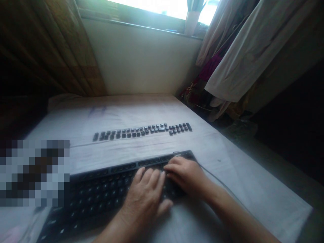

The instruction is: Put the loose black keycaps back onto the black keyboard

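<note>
A black keyboard (101, 195) lies at a slant on the white-covered surface. Many keys are in place on its left part, while sockets without keycaps show along the top row. My left hand (146, 192) rests on its right-middle part, palm down, fingers stretched out. Beside it, my right hand (183, 172) is over the keyboard's right end, with thumb and fingertips drawn together low over the keys. Anything between those fingertips is too small or blurred to make out. Loose black keycaps (131, 133) are lined up in rows beyond the keyboard.
The white cloth (207, 141) covers the surface, whose right edge drops to a dark floor. A cable (222, 184) runs along the keyboard's right side. Hanging clothes (235, 60) are at the right, a curtain (50, 44) at the left. A pixelated patch hides the left side.
</note>
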`<state>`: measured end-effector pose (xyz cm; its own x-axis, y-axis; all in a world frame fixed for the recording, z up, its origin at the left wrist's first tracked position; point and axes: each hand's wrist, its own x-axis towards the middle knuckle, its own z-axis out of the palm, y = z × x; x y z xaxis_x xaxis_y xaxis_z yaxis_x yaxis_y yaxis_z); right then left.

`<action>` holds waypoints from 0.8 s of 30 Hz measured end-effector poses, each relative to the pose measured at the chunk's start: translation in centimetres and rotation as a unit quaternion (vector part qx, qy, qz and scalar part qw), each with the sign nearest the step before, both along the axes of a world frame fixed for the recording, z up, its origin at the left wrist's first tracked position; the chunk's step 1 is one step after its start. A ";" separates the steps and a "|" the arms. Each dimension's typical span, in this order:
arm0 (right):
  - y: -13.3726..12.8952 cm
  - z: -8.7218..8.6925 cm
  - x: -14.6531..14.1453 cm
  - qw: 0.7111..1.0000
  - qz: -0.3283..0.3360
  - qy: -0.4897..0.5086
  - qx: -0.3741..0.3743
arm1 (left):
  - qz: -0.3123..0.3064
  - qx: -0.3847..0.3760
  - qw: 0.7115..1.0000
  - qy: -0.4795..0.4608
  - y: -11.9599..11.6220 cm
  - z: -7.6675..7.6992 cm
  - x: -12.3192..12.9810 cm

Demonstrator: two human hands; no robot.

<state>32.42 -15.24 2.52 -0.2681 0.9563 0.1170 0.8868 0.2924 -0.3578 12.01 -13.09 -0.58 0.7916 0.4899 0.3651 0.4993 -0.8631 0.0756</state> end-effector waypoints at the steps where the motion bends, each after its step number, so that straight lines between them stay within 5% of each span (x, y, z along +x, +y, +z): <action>1: 0.0 -0.1 0.0 1.000 -0.004 0.008 0.000 | -0.002 0.003 1.000 -0.002 0.0 -0.1 0.0; 8: 0.0 -0.5 0.8 0.998 -0.042 0.038 -0.017 | -0.002 0.022 1.000 -0.019 0.0 -0.2 0.0; 24: 0.4 0.5 -0.1 0.999 -0.017 -0.030 -0.013 | 0.001 0.011 1.000 -0.026 0.2 -0.1 0.0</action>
